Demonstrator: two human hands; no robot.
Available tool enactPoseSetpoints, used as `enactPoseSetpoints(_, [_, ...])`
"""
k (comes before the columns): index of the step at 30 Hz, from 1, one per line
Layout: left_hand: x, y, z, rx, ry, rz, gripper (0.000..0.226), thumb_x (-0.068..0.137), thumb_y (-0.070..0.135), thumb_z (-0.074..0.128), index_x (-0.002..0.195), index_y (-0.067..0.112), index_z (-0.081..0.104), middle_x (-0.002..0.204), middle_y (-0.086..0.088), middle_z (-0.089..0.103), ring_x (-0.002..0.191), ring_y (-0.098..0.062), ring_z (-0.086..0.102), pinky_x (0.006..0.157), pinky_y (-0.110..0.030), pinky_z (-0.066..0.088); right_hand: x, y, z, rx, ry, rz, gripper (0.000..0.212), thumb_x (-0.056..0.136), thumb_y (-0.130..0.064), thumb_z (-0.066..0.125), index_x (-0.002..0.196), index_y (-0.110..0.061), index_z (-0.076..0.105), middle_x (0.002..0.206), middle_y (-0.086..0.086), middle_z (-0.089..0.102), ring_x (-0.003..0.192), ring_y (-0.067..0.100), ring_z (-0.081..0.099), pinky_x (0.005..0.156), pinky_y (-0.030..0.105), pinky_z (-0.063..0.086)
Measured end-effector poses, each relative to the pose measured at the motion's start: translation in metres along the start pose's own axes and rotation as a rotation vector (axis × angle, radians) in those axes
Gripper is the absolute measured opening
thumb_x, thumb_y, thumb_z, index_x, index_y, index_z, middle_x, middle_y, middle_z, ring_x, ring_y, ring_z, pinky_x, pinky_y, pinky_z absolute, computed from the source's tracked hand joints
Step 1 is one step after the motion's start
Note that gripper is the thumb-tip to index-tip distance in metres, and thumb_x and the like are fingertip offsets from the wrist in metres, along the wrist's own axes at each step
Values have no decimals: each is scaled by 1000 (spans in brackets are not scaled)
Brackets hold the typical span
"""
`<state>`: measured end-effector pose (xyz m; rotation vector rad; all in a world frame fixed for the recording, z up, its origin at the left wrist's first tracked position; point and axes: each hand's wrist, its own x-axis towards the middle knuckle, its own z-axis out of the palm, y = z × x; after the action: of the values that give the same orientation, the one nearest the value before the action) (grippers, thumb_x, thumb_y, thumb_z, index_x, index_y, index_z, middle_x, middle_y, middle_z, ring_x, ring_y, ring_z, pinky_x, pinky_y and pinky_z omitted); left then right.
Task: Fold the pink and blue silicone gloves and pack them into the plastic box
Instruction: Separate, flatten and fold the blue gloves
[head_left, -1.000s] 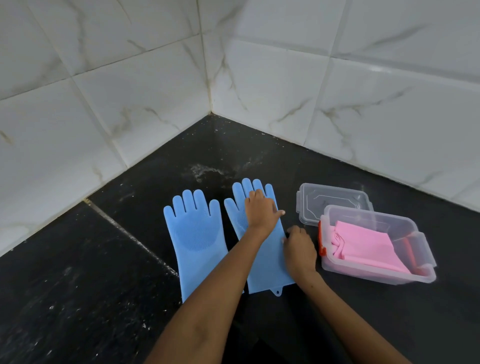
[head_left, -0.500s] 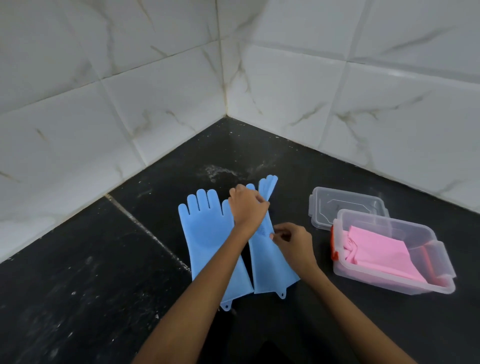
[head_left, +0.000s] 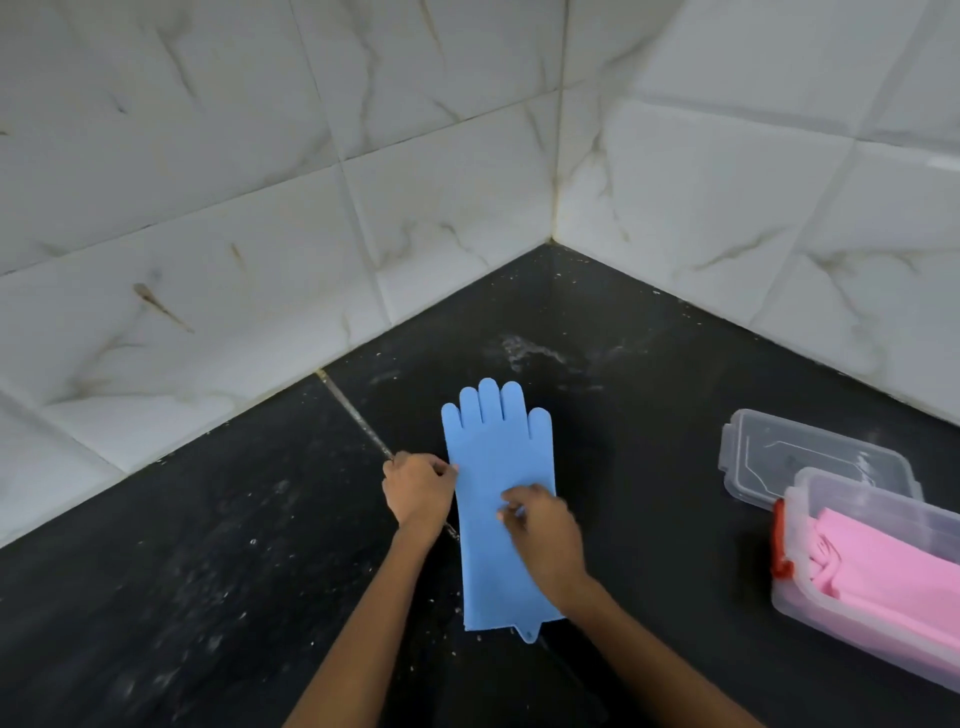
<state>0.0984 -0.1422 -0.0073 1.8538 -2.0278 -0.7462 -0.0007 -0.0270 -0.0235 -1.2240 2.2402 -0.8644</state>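
Note:
The two blue silicone gloves (head_left: 496, 457) lie stacked one on the other, flat on the black counter (head_left: 208, 571), fingers pointing toward the wall corner. My left hand (head_left: 418, 488) pinches the stack's left edge near the palm. My right hand (head_left: 540, 530) rests on top of the stack at its middle, fingers curled and pressing down. The clear plastic box (head_left: 810, 603) stands at the right with the folded pink gloves (head_left: 883, 571) inside it.
The box's clear lid (head_left: 800, 457) lies on the counter just behind the box. White marble-look tiled walls (head_left: 363, 182) meet in a corner behind the gloves. A grout seam (head_left: 353, 410) crosses the counter left of the gloves.
The right blue glove was lifted and flipped over onto the left one, so both now lie as one stack. My left hand moved to the stack's left edge, my right onto its top.

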Motion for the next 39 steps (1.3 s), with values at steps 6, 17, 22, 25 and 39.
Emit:
enactPoseSetpoints(6, [4,4,5,-84,74,-6,22,83,29,69,94,11,74,112,-10,60,111,-26,48,92,-40,46,39,19,-36,-38,231,135,19,91,-25,58,106,-13,62,103,4,63,81,16,58,68,27,46])
enactPoseSetpoints(17, [8,0,16,-324,86,0,16,80,27,73,91,17,74,106,0,66,109,-17,52,77,-28,45,54,17,-34,144,338,106,8,88,-21,63,93,-14,64,85,0,69,74,14,63,63,24,46])
enactPoseSetpoints(22, [3,1,15,-181,92,-5,22,79,31,73,95,16,73,109,-6,63,104,-21,56,81,-41,54,52,28,-44,9,112,157,18,88,-26,64,98,-11,65,92,2,69,74,13,58,64,26,47])
enactPoseSetpoints(25, [-6,-3,11,-92,99,33,21,73,34,78,83,16,74,104,-3,60,103,-19,53,79,-38,54,39,34,-52,15,69,149,19,83,-27,70,97,-14,67,89,-4,68,75,9,59,58,18,42])
enactPoseSetpoints(39, [-39,-35,10,-10,51,296,20,75,31,77,90,19,68,100,7,54,95,-7,45,69,-21,45,-7,51,-58,-142,-10,-53,6,87,-17,63,87,-22,66,85,-9,69,75,8,63,66,25,53])
